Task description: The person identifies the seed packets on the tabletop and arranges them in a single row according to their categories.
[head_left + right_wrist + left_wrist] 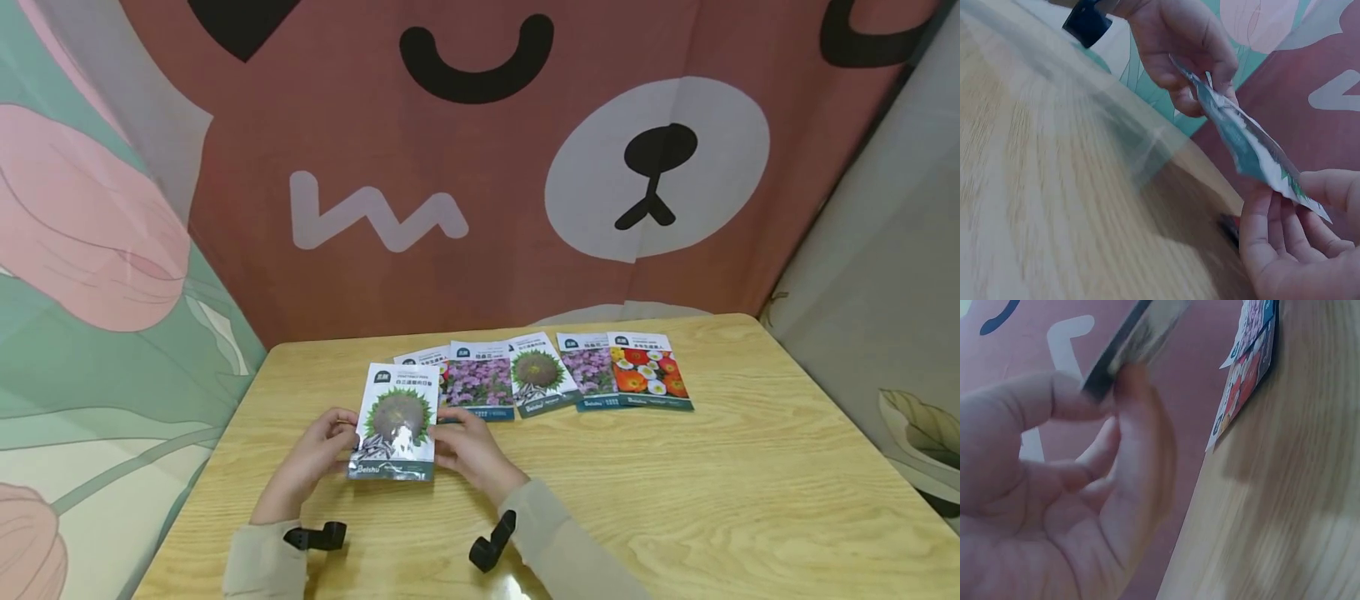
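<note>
A seed packet with a green-fringed sunflower head on its front is held up above the table, its front facing the head view. My left hand pinches its left edge between thumb and fingers. At the opposite edge my right hand grips it, thumb on the front and fingers behind. In the right wrist view the packet appears nearly edge-on, bulging slightly, between both hands. The left wrist view shows only a blurred corner of the packet in my left fingers.
Behind the held packet several seed packets lie in an overlapping row: a partly covered one, a purple-flower one, a sunflower one, another purple one and a poppy one. A printed curtain hangs behind the wooden table.
</note>
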Available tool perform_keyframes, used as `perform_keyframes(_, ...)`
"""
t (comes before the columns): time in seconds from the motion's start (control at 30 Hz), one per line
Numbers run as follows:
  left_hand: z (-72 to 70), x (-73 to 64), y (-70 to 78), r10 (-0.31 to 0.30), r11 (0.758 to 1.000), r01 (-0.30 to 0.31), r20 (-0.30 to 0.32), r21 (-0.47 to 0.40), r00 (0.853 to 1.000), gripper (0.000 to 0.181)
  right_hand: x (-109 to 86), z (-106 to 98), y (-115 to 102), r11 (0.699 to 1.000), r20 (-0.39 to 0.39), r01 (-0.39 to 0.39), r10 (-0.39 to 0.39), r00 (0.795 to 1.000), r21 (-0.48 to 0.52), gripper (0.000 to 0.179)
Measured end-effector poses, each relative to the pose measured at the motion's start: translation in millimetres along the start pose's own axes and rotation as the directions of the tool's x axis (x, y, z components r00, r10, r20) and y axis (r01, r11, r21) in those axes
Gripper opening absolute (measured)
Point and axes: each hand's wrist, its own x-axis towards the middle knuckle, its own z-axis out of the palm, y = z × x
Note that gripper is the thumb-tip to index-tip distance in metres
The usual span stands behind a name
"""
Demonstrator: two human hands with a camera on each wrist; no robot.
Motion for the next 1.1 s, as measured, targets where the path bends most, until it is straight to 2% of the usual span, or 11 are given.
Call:
perform_keyframes(0.13, -2.7, 0.2, -4.9, 0.03, 0.999, -0.036, 0.128, 0.04, 0.991, 0.029, -0.4, -5, 3, 1.0, 0.003, 0.002, -0.002, 1.0, -0.014, 0.04)
perform_keyframes(0.23, -5.0, 1.4, -8.5, 0.048, 0.997, -0.062, 0.224, 0.052, 0.973, 0.027, -0.9, -8, 6, 1.0, 0.0, -0.001, 0.001, 1.0, -0.023, 0.031)
perform_keyframes(0.33, -6.8, 2.4, -11.5, 0.043, 0.998, -0.056, 0.307, 0.034, 0.951, 0.025, -1.6, -12, 7, 0.999, 0.007, 0.001, -0.001, 1.0, -0.044, 0.023)
perform_keyframes(0.5, -7.9, 1.9, -14.0, 0.021, 1.0, -0.025, 0.385, 0.006, 0.923, 0.025, -3.3, -17, 8, 0.997, 0.05, 0.015, -0.011, 0.999, -0.077, 0.014)
perform_keyframes(0.63, -7.3, 2.9, -15.3, 0.008, 1.0, -0.007, 0.384, -0.004, 0.923, 0.03, -5.0, -21, 9, 0.994, 0.086, 0.024, -0.015, 0.996, -0.104, 0.016)
perform_keyframes(0.8, -5.2, 6.3, -17.3, -0.007, 0.999, 0.019, 0.334, -0.031, 0.943, 0.042, -6.9, -21, 11, 0.984, 0.108, 0.022, -0.003, 0.994, -0.179, 0.033)
perform_keyframes(0.97, -2.2, 9.3, -20.2, -0.03, 0.999, 0.038, 0.313, -0.018, 0.949, 0.031, -7.9, -18, 10, 0.96, 0.116, 0.03, 0.002, 0.993, -0.278, 0.039)
perform_keyframes(1.1, -0.1, 10.4, -20.1, -0.04, 0.999, 0.042, 0.31, 0.003, 0.95, 0.021, -5.1, -18, 9, 0.931, 0.095, 0.066, -0.034, 0.995, -0.359, 0.048)
